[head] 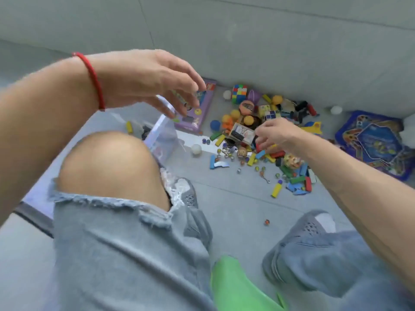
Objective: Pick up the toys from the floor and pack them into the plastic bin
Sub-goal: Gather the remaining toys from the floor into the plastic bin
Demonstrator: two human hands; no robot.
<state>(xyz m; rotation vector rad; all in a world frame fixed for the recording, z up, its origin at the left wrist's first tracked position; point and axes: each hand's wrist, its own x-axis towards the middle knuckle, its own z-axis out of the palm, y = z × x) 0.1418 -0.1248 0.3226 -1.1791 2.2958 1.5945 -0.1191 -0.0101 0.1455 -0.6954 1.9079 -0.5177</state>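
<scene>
A heap of toys [258, 135] lies on the grey floor against the wall: coloured wooden blocks, orange balls, marbles, a puzzle cube [239, 93] and a small printed box [241, 133]. My right hand [272, 135] reaches down into the heap, its fingers closing around small blocks, a red one among them; whether they are lifted is unclear. A clear plastic bin [161, 133] stands at the left, partly hidden behind my knee, with a yellow block [129, 127] inside. My left hand [157, 81] hovers above the bin, fingers spread and holding nothing.
A purple game box [197, 108] lies beyond the bin. A blue star-shaped board [377, 142] rests at the right. White balls [196, 149] and loose marbles dot the floor. My knees, grey shoes and a green object [235, 286] fill the foreground.
</scene>
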